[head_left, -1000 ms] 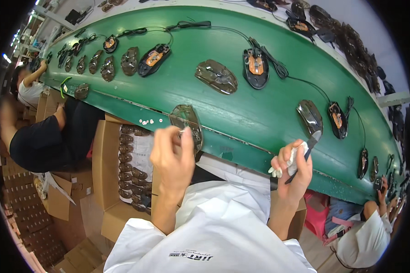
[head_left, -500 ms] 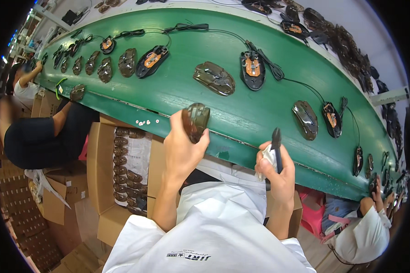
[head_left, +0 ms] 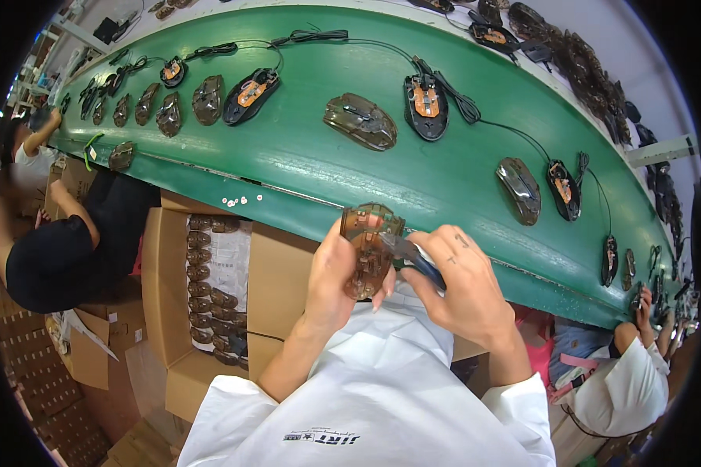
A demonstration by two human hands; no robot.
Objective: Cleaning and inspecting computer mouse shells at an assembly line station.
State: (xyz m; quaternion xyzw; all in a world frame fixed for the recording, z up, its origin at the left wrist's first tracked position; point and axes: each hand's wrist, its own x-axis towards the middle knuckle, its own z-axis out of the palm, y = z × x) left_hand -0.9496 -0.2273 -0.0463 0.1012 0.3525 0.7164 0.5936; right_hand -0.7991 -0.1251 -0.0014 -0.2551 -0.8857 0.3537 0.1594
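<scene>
My left hand point(head_left: 331, 282) is closed round a see-through brown mouse shell point(head_left: 368, 257), its hollow inner side turned up. The fingers of my right hand point(head_left: 466, 289) wrap the dark handles of a pair of cutting pliers point(head_left: 422, 263). The pliers' jaws reach the right edge of the shell; whether they grip any plastic I cannot make out. Beyond my hands, on the green belt, lies another brown shell point(head_left: 360, 122). Beside it rests an open black mouse base point(head_left: 426, 107) with an orange circuit board and a bundled cable.
Several more shells and mouse bases line the green conveyor belt point(head_left: 273, 167). White bits point(head_left: 242, 201) lie near its close edge. An open carton point(head_left: 171, 288) holding rows of shells stands at my left. Co-workers sit left and right; one wears a black cap point(head_left: 54, 267).
Both hands have come together before my chest. The left has turned the shell over and lowered it; the right has brought the pliers leftward to its edge. The white scrap no longer shows.
</scene>
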